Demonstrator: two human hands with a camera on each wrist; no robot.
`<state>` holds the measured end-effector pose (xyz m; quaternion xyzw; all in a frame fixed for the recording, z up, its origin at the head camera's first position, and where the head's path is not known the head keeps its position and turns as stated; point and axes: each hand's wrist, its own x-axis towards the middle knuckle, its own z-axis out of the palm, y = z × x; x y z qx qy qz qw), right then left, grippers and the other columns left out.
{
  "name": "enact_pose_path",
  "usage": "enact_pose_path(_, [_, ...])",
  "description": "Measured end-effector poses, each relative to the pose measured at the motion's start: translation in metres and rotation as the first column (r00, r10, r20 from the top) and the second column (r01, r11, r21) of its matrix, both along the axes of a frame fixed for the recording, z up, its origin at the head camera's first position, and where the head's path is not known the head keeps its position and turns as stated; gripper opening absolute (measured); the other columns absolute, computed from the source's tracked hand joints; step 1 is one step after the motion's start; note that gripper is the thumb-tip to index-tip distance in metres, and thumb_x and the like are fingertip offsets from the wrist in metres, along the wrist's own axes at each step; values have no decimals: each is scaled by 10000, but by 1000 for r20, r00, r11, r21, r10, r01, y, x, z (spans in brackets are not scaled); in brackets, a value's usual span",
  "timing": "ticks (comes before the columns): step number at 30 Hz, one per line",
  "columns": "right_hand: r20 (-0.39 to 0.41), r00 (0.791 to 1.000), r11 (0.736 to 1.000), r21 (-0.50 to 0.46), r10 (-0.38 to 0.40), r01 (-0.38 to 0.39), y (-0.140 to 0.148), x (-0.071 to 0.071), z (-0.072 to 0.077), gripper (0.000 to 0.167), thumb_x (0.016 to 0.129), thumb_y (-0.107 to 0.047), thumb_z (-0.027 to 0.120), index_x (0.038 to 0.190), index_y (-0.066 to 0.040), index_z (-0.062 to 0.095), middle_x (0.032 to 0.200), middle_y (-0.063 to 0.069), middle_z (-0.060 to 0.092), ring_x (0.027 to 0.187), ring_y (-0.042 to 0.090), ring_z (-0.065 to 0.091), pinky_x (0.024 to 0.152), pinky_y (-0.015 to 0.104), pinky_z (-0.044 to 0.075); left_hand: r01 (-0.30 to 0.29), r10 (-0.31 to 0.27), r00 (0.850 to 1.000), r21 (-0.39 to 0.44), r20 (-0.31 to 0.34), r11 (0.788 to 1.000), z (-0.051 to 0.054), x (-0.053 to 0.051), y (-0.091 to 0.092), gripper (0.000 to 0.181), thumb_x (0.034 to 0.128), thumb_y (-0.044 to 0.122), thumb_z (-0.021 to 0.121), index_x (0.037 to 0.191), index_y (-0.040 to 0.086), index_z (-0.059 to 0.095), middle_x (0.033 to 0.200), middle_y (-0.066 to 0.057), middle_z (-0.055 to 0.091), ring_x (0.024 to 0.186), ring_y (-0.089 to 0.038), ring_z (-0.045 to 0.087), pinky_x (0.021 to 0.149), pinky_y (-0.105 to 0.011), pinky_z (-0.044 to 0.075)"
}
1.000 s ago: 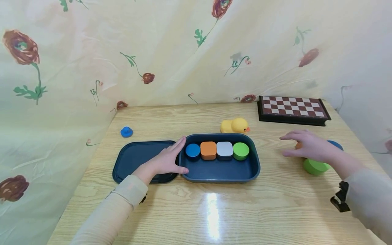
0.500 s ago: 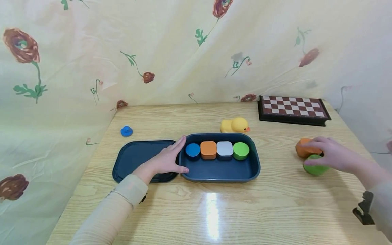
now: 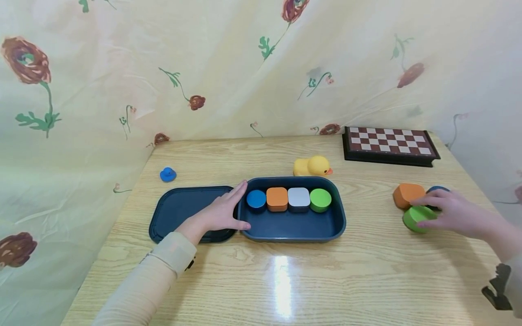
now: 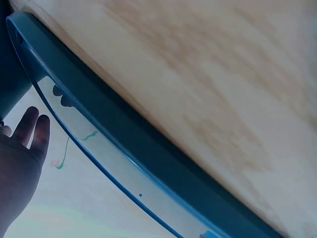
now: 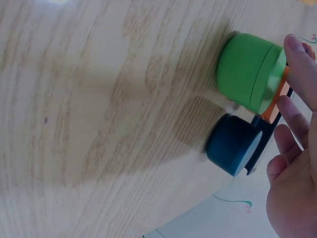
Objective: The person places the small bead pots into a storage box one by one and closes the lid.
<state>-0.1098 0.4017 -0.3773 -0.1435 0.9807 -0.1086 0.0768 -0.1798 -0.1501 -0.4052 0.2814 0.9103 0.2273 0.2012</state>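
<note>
A dark blue rectangular box [image 3: 293, 230] holds a row of small lidded containers: a round blue one [image 3: 256, 199], a square orange one [image 3: 277, 199], a square white-topped one [image 3: 299, 199] and a round green one [image 3: 320, 199]. My left hand [image 3: 218, 212] rests at the box's left end, thumb and fingers spread along the rim. On the right, my right hand [image 3: 456, 212] has its thumb and forefinger on either side of the top of another round green container [image 5: 250, 72]; firm contact cannot be told. Beside that stand an orange container [image 3: 408, 195] and a round dark blue container [image 5: 233, 145].
A dark flat lid [image 3: 179, 213] lies left of the box, partly under my left hand. Behind the box sits a yellow rubber duck [image 3: 311, 166]. A small blue duck [image 3: 167, 174] is at the left, a chessboard case [image 3: 390, 146] at the back right.
My right hand first drew back to the right, uncovering the orange container, then came down toward the green one, showing the dark blue one behind. The left hand stays at the box.
</note>
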Motion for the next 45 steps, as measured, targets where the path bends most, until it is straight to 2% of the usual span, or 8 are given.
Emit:
enact_pose_path(5, [-31,1000,1000,-4,2,-2,4,2,-3,570,698,-398,808,1117,-36,671,1092,243,501,935,417,466,713,527,406,-1,1,1000,2,4,1000,-1,0,0,1086,791,563,663,1493,285,-118,1547,119,-129,1400,-374,86,1067,-602,107])
enact_pose_path(11, [-30,1000,1000,21,10,-9,4,3,-3,579,694,-391,810,1124,-32,662,1101,266,504,942,430,480,719,547,424,-6,6,1000,-2,8,1000,-2,0,-1,1084,792,565,661,1493,288,-118,1548,121,-126,1399,-379,86,1071,-595,105])
enact_pose_path(18, [-58,998,998,47,40,-37,0,5,-2,494,695,-347,820,1068,-51,688,1035,219,537,878,351,514,680,466,452,-3,3,1000,5,3,1000,-1,1,-1,1085,791,565,663,1496,285,-113,1552,110,-122,1398,-384,85,1065,-604,111])
enact_pose_path(25, [34,999,1000,-4,-4,4,-2,6,-3,527,719,-398,792,1100,-55,669,1049,222,529,895,356,530,693,478,473,-1,1,1000,5,7,1000,1,2,-1,1080,799,536,671,1498,274,-109,1553,101,-120,1403,-367,73,1070,-597,107])
enact_pose_path(30, [57,998,998,-54,-5,8,-4,10,-6,560,719,-412,789,1126,-52,652,1072,238,487,885,340,538,680,452,470,-2,1,1000,8,9,1000,0,2,-1,1075,805,532,668,1497,276,-114,1553,99,-124,1399,-385,71,1066,-606,102])
enact_pose_path(41, [48,999,998,-61,-12,15,-7,15,-10,546,736,-362,787,1142,-28,638,1093,318,463,834,325,560,642,426,473,-2,2,1000,4,6,1000,-2,0,-1,1078,797,545,668,1490,304,-121,1542,138,-140,1401,-373,78,1068,-599,112])
enact_pose_path(45, [-6,1000,997,-74,6,-6,-9,17,-10,507,725,-341,801,1116,-51,657,1064,273,488,785,250,543,618,379,460,-2,2,1000,-4,4,1000,-3,-1,-1,1077,796,557,663,1486,313,-128,1536,153,-147,1404,-360,73,1074,-588,109])
